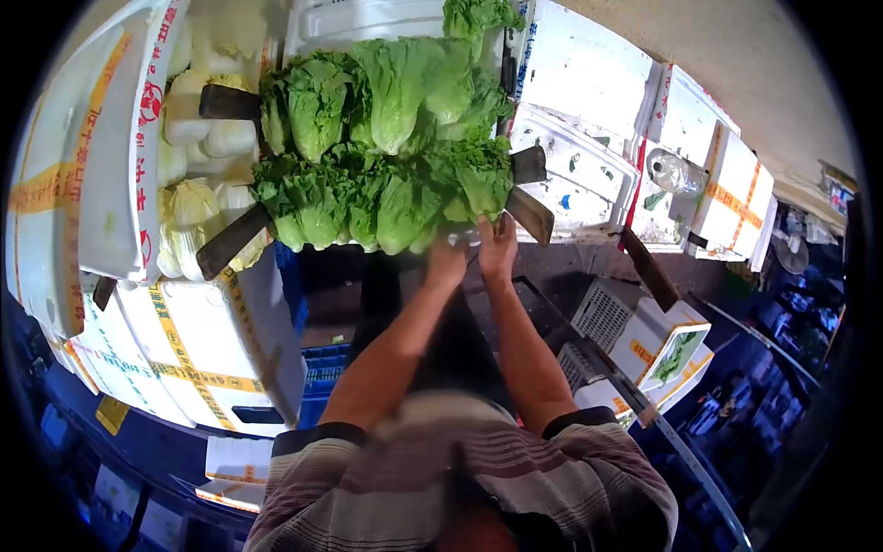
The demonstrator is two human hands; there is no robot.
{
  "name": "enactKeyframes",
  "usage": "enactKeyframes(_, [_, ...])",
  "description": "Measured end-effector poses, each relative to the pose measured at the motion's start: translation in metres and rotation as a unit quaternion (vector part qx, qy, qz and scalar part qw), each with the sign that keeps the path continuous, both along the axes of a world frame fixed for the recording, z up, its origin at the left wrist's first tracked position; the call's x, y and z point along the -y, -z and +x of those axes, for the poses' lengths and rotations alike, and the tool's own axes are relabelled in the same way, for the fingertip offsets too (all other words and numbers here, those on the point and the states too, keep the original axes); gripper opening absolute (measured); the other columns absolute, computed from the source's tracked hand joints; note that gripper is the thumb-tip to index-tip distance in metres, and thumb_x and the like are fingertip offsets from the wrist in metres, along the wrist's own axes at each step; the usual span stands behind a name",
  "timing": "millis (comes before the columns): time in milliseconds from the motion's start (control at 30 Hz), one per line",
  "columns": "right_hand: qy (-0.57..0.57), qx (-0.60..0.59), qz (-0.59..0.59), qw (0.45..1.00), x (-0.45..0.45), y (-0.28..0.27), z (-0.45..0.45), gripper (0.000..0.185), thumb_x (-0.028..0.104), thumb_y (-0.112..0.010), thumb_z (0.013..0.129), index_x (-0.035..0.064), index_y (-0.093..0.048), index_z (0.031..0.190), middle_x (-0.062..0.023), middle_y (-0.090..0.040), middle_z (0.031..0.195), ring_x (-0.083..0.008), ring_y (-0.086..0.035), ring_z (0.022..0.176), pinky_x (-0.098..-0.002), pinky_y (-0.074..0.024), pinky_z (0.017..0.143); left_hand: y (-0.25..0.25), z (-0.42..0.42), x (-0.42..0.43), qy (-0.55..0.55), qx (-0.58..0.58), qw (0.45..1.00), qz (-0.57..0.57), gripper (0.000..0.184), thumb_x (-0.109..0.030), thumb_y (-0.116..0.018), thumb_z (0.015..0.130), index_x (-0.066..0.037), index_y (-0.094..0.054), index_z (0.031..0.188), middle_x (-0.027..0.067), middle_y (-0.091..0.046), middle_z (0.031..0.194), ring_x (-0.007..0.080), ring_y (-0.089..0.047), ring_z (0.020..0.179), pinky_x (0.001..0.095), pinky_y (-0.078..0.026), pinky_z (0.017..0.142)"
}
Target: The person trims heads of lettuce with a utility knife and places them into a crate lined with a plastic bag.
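Note:
Leafy green lettuce heads [317,110] lie in two rows, their pale stem ends toward me in the front row. At the right end of that front row, my right hand [498,244] has its fingers up against the base of a lettuce head [480,179]. Just left of it is my left hand [447,260], its fingers blurred and partly under the lettuce edge, so its grip is hidden. Dark wooden pieces [232,243] stick out at both ends of the rows.
Pale cabbages [195,216] fill a white foam box [118,156] on the left. Foam boxes [575,170] stand on the right, one with a plastic bottle [676,173]. Lower down are white crates [602,313], a blue crate [322,368] and a metal rail [699,474].

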State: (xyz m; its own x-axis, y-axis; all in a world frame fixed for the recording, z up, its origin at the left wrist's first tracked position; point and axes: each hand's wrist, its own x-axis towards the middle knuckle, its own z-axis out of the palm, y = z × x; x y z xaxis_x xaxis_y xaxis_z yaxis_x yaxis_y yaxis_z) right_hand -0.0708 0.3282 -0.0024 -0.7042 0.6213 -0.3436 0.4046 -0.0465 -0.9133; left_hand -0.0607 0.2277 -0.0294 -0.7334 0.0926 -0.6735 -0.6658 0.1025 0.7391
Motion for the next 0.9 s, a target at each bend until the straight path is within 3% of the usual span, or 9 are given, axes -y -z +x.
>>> enactKeyframes(167, [-0.122,0.150,0.176,0.965,-0.006,-0.012,-0.006,0.048,0.035,-0.069,0.091,-0.0027,-0.059,0.118,-0.0149,-0.069,0.098,-0.0226,-0.064,0.087,-0.0358,-0.0499,0.079,-0.025,-0.016,-0.013,-0.095,0.040,0.995,0.006,0.029,-0.022,-0.062,0.091,-0.001,-0.056,0.111,0.0168,-0.066,0.096,0.0235,-0.065,0.082,0.0357,-0.051,0.069])
enactKeyframes(233, [-0.136,0.165,0.164,0.963,-0.010,-0.021,-0.008,0.047,0.037,-0.069,0.091,-0.0026,-0.061,0.114,-0.0168,-0.069,0.094,-0.0250,-0.064,0.085,-0.0377,-0.0498,0.078,0.008,-0.004,-0.015,-0.044,-0.122,0.990,-0.054,0.029,-0.023,-0.062,0.091,-0.001,-0.057,0.110,0.0166,-0.066,0.096,0.0242,-0.064,0.083,0.0371,-0.051,0.070])
enactKeyframes(300, [-0.145,0.185,0.186,0.954,-0.010,-0.029,-0.008,0.044,0.037,-0.069,0.091,-0.0030,-0.063,0.107,-0.0181,-0.068,0.090,-0.0253,-0.063,0.083,-0.0386,-0.0493,0.076,-0.005,-0.004,-0.012,-0.083,0.001,0.995,-0.056,0.023,-0.022,-0.061,0.092,-0.002,-0.061,0.104,0.0180,-0.066,0.096,0.0286,-0.063,0.081,0.0378,-0.050,0.070])
enactKeyframes(400, [-0.144,0.195,0.134,0.961,-0.011,-0.038,-0.001,0.041,0.036,-0.069,0.092,-0.0037,-0.063,0.101,-0.0185,-0.066,0.088,-0.0237,-0.061,0.081,-0.0376,-0.0485,0.074,0.001,0.011,0.002,0.135,-0.254,0.932,-0.223,0.022,-0.021,-0.060,0.093,-0.001,-0.063,0.101,0.0211,-0.067,0.096,0.0347,-0.065,0.084,0.0400,-0.050,0.072])
enactKeyframes(433, [-0.151,0.138,0.145,0.968,-0.005,-0.046,0.003,0.039,0.034,-0.068,0.093,-0.0044,-0.063,0.096,-0.0169,-0.065,0.082,-0.0218,-0.058,0.076,-0.0375,-0.0475,0.070,-0.046,-0.009,0.004,-0.030,0.019,0.997,-0.073,0.022,-0.019,-0.060,0.092,0.001,-0.065,0.102,0.0233,-0.067,0.095,0.0398,-0.065,0.089,0.0418,-0.051,0.076])
enactKeyframes(567, [-0.159,0.162,0.091,0.970,-0.006,-0.030,0.012,0.041,0.036,-0.070,0.091,-0.0040,-0.062,0.094,-0.0102,-0.060,0.071,-0.0194,-0.054,0.067,-0.0365,-0.0458,0.063,-0.037,0.000,0.020,-0.006,-0.072,0.982,-0.175,0.040,-0.023,-0.063,0.091,0.006,-0.062,0.118,0.0254,-0.068,0.101,0.0416,-0.065,0.098,0.0413,-0.051,0.084])
enactKeyframes(667, [-0.138,0.164,-0.002,0.977,-0.011,-0.024,0.010,0.043,0.038,-0.072,0.089,-0.0030,-0.063,0.094,-0.0072,-0.059,0.072,-0.0166,-0.052,0.065,-0.0343,-0.0435,0.059,-0.005,0.015,0.028,0.135,-0.190,0.935,-0.267,0.049,-0.027,-0.065,0.091,0.010,-0.058,0.122,0.0281,-0.067,0.107,0.0407,-0.065,0.103,0.0407,-0.051,0.087])
enactKeyframes(800, [-0.135,0.175,-0.036,0.975,-0.023,-0.008,0.021,0.043,0.040,-0.073,0.089,-0.0019,-0.063,0.093,-0.0036,-0.059,0.072,-0.0145,-0.051,0.063,-0.0339,-0.0415,0.056,-0.042,0.007,0.034,0.083,-0.070,0.979,-0.173,0.054,-0.029,-0.067,0.092,0.010,-0.056,0.127,0.0298,-0.066,0.110,0.0429,-0.065,0.102,0.0401,-0.052,0.087])
enactKeyframes(900, [-0.169,0.176,0.010,0.970,-0.022,-0.005,0.015,0.042,0.038,-0.070,0.091,-0.0033,-0.063,0.095,-0.0032,-0.061,0.075,-0.0140,-0.052,0.063,-0.0339,-0.0428,0.057,-0.052,0.013,0.048,0.072,-0.073,0.986,-0.131,0.046,-0.022,-0.067,0.093,0.009,-0.057,0.126,0.0194,-0.071,0.106,0.0248,-0.069,0.093,0.0314,-0.053,0.081])
